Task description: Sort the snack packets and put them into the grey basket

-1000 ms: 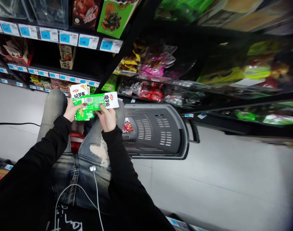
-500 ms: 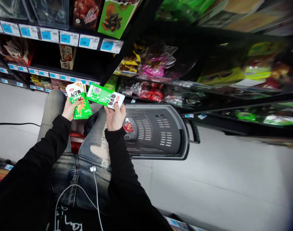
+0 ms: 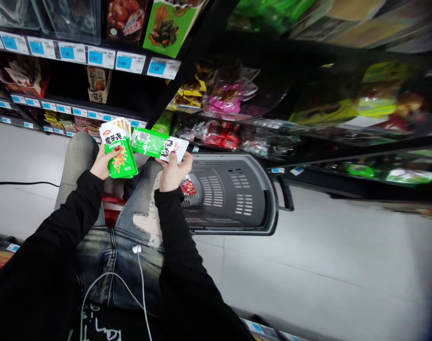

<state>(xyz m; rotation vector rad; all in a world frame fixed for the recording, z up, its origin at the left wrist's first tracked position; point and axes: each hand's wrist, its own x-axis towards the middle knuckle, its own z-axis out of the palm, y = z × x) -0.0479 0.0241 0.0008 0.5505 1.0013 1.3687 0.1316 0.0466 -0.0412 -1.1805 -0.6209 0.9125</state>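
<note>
The single snack packet (image 3: 159, 144) lies nearly flat, pinched at its white end by the right hand (image 3: 173, 171), just above the knee and at the near rim of the grey shopping basket (image 3: 233, 194). It is a flat, glossy sachet, green over most of its face with a barcode patch near the far end and bold black characters on the white end. The right-hand grip is closed on that one corner only. Beside it, almost touching, the left hand (image 3: 102, 163) is closed on a fanned stack of matching packets (image 3: 118, 148), thumb across the front one, which stands roughly upright.

The main risk, as I judge it, is slippage: the film looks slick, and a packet held by one corner could twist out and drop to the floor (image 3: 325, 265) rather than into the basket. The fanned stack could also slide apart if the thumb loosens. A small red packet (image 3: 188, 187) already lies in the basket. The shelves (image 3: 95, 57) behind carry blue price tags, and a white earphone cable (image 3: 141, 284) hangs over the jeans
</note>
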